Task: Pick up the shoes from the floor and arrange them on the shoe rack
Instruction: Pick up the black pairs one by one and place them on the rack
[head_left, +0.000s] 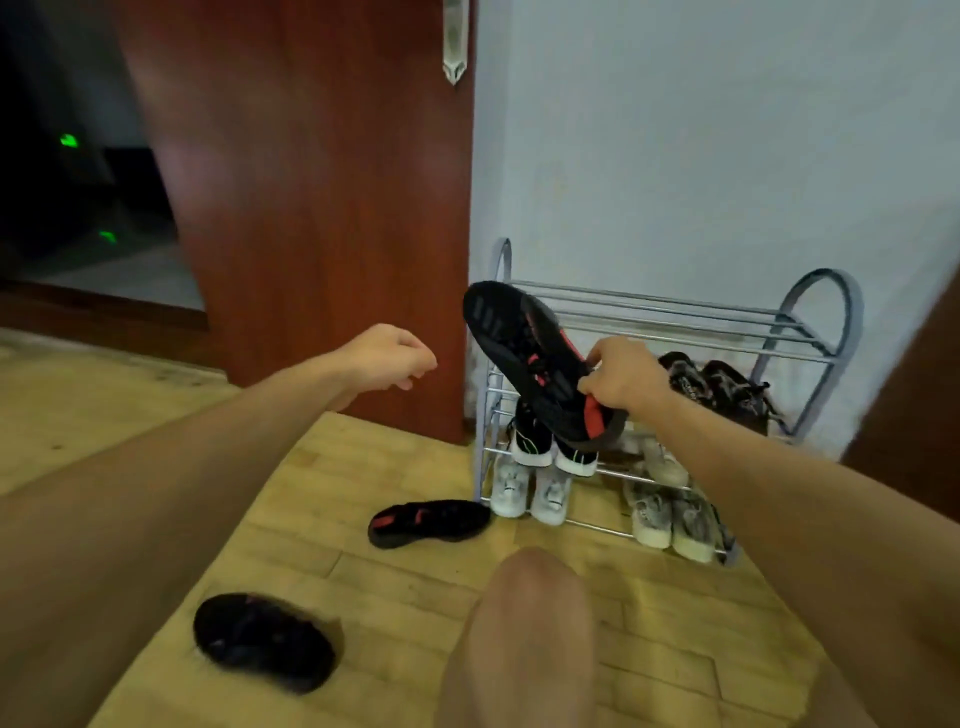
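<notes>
Black mesh sneaker with red accents, gripped at the heel opening by the right hand, toe tilted up, just in front of the steel-tube shoe rack. Left hand raised and empty, fingers loosely curled. Probably light: soft upper, stiffer rubber sole, heel rim a sound hold. Matching sneaker lying on the wooden floor beside the rack; 1 dark rounded shoe nearer, blurred.
</notes>
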